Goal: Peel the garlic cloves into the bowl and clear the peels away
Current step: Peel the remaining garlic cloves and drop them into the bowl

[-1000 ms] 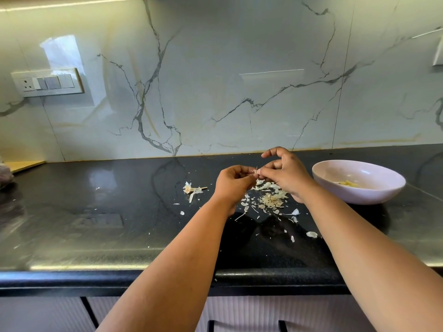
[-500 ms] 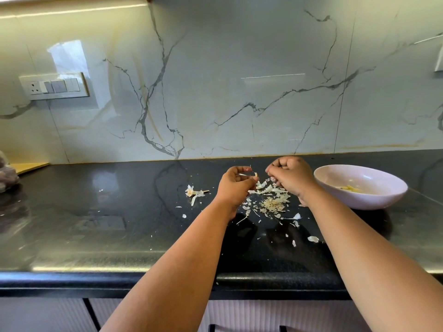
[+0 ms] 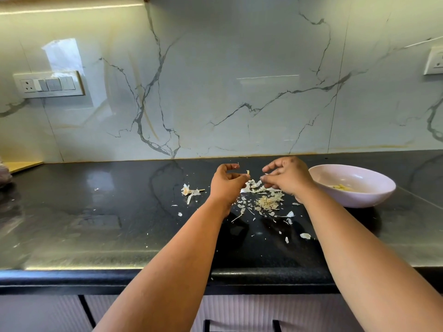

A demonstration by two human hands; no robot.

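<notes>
Beside the right hand (image 3: 288, 179), bowl (image 3: 374, 200) holds peeled cloves (image 3: 341, 187).

The black polished table (image 3: 100, 226) carries a pale bowl (image 3: 374, 188) at the right, with a few peeled garlic cloves (image 3: 341, 187) inside. Just left of it lies a scatter of garlic peels (image 3: 267, 202) — and, a little apart, a stripped garlic stem (image 3: 191, 191).

No legible text, label, brand, number or sign appears on any surface; the switch plate (image 3: 49, 84) on the wall carries no marking that can be read.
</notes>
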